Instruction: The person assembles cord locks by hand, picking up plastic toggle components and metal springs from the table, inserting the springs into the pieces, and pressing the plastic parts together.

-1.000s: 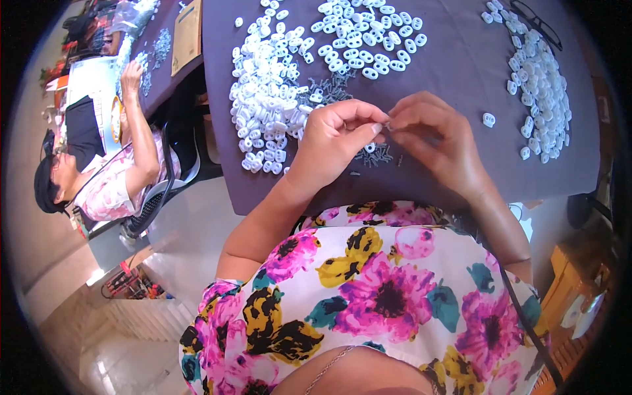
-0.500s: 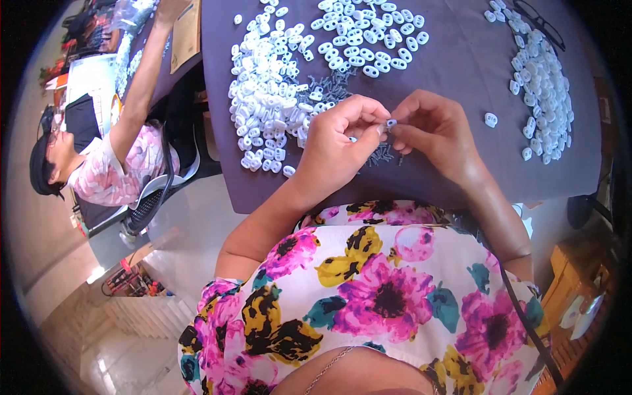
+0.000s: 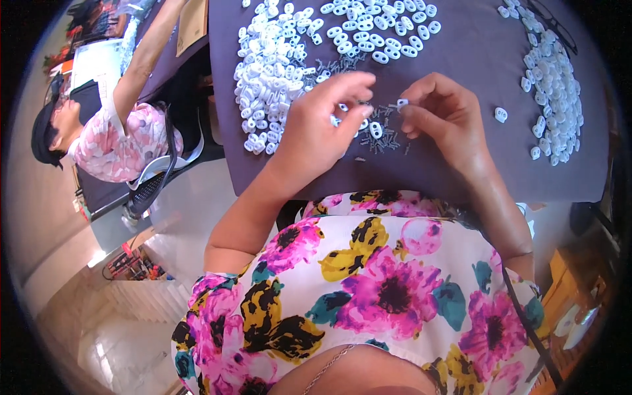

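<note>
My right hand (image 3: 444, 115) pinches a small white two-holed plastic piece (image 3: 402, 103) between thumb and forefinger, and a thin grey screw seems to stick out from its left side. My left hand (image 3: 322, 118) is to the left with thumb and fingers apart. White pieces show in the gap of that hand; whether they lie in the palm or on the table I cannot tell. Between the hands, loose grey screws (image 3: 385, 139) are scattered on the dark cloth, with one white two-holed piece (image 3: 375, 130) near my left thumb.
A large heap of white pieces (image 3: 263, 85) spreads at the left, more two-holed pieces (image 3: 378, 39) lie at the far middle. Another heap (image 3: 553, 92) is at the right, beside dark-framed glasses (image 3: 553, 26). One piece (image 3: 500, 115) lies apart. Another person (image 3: 125, 131) sits at the left.
My hands have drawn apart: the left has moved left and its fingers have spread. The right keeps the white piece. Screws and a white piece between them are now uncovered.
</note>
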Motion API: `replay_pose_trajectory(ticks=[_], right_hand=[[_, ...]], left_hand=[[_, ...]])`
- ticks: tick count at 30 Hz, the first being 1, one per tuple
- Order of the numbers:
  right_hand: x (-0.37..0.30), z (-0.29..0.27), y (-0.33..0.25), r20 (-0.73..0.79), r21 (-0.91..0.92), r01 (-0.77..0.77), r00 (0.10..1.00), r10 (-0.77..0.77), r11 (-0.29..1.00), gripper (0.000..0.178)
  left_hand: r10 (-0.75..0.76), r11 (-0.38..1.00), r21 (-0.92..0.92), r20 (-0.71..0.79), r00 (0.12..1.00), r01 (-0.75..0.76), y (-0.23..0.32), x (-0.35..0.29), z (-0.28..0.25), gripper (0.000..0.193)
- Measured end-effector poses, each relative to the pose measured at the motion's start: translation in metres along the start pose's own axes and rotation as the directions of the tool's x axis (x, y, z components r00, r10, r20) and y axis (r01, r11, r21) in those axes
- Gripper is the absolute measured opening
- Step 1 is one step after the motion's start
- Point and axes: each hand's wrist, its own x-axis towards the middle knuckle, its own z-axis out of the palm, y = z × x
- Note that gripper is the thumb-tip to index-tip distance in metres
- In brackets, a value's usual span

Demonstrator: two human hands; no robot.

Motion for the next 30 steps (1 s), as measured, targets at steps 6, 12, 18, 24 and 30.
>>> replay_pose_trajectory(ticks=[6, 12, 18, 24, 30], right_hand=[[-0.001, -0.005, 0.002, -0.017, -0.009, -0.006, 1.000, 0.006, 1.000, 0.008], [-0.001, -0.009, 0.005, -0.007, -0.003, -0.015, 1.000, 0.014, 1.000, 0.011], [-0.004, 0.004, -0.012, 0.037, 0.075, -0.042, 0.999, 0.040, 0.996, 0.014], [0.003, 0.010, -0.012, 0.089, 0.211, -0.045, 0.996, 0.026, 0.977, 0.012], [0.004, 0.011, -0.013, 0.047, 0.224, -0.061, 0.998, 0.052, 0.973, 0.012]], left_hand=[[0.310, 0.561, 0.628, 0.444, 0.841, -0.539, -0.012, -0.006, 0.001, 0.016], [0.273, 0.762, 0.535, 0.248, 0.929, -0.366, -0.006, -0.002, -0.001, 0.012], [-0.146, 0.932, -0.315, 0.130, 0.981, 0.180, -0.007, -0.003, -0.007, 0.016], [-0.193, 0.851, -0.436, 0.256, 0.947, 0.291, -0.002, -0.001, 0.003, 0.020], [-0.110, 0.851, -0.483, 0.222, 0.969, 0.207, -0.005, 0.000, 0.004, 0.020]])
